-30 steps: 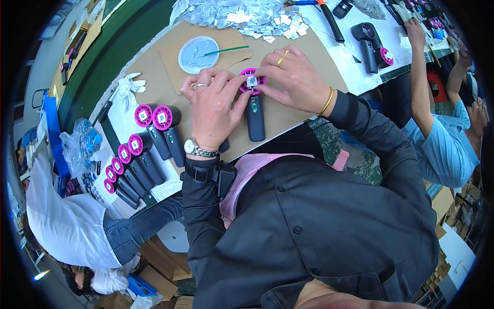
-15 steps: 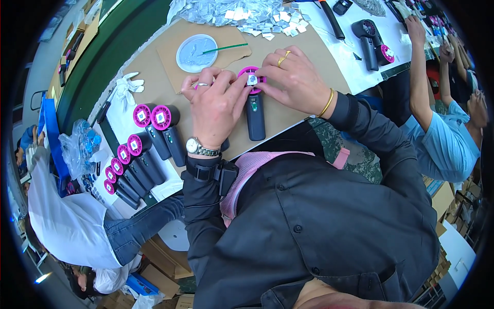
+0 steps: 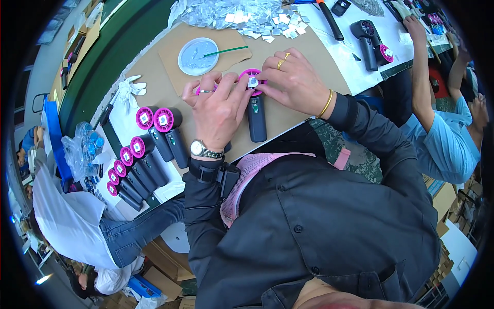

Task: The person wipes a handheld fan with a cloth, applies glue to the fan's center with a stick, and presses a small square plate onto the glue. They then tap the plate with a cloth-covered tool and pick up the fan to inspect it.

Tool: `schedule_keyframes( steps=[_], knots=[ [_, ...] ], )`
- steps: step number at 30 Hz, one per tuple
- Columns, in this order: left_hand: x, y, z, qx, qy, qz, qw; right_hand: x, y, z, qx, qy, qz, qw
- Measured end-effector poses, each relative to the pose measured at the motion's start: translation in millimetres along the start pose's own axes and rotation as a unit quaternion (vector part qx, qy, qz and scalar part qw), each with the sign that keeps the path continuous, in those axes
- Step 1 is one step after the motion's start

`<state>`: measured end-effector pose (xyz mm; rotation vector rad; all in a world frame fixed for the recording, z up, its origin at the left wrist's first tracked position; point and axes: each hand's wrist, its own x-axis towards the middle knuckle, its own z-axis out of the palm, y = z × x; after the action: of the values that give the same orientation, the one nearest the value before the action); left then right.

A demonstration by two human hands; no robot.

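Note:
A dark handheld fan with a pink grille lies on the brown board in front of me, its handle toward my body. On the middle of its grille sits a small white and silver square piece. My left hand is closed, thumb and forefinger at the fan head's left side beside the square. From the right, my right hand pinches at the square's edge with thumb and forefinger. Under my left hand a second fan is mostly hidden; a bit of its pink rim shows.
Several pink-grilled fans lie in a row at left, near a white glove. Beyond my hands is a round tub of pale paste with a green stick. Square pieces are heaped behind. Co-workers sit on both sides.
Both hands stay at the same fan, with only slight finger shifts. The whole view has moved a little; the fans at left appear slightly farther right and lower.

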<state>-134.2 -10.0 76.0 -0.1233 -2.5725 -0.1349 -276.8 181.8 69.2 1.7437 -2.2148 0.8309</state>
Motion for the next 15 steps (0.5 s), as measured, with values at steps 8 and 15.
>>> schedule_keyframes(
  steps=[8,15],
  knots=[
    [-2,4,1,0.002,-0.003,-0.001,1.000,0,2,1,0.002,-0.004,0.000,1.000],
    [-16,-4,-22,-0.028,0.053,-0.073,0.996,4,-6,-14,0.004,0.039,0.008,0.999]
  ],
)
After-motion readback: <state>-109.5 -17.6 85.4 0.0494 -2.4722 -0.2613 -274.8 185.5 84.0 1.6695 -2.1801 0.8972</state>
